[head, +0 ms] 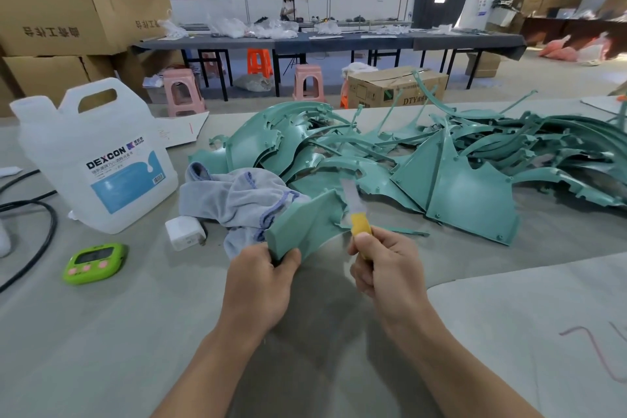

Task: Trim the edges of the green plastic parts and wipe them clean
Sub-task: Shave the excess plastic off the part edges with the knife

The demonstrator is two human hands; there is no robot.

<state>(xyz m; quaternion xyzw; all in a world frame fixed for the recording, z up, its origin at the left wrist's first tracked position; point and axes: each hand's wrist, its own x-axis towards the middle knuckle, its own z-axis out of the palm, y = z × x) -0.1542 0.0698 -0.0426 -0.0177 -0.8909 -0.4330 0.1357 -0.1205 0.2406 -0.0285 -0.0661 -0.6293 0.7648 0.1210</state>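
At the far left, on the grey tabletop, lies a small green digital timer. Behind it stands a white plastic jug with a blue DEXCON label, upright, with its handle on top. To the right of the jug is a white square charger block, and just beside the block a crumpled grey-blue cloth rests against the green parts.

In the middle the left hand holds a flat green plastic panel above the tabletop, in front of the cloth. The grip of this hand is clamped on the near lower corner of the panel, thumb on the front and fingers behind. The long axis of the panel runs from this corner up and away to the right, so its far end points toward the heap. The panel is matte teal, wedge-shaped, with a thick straight edge on the left and a curved, uneven edge on the right.

The grip of the right hand is closed around a yellow-handled knife. The pale blade points up and away, just beside the right edge of the panel; it is blurred, so I cannot tell if it touches.

Behind and to the right spreads a pile of green plastic parts: curved shells, triangular plates and thin arcs, lying one over another.
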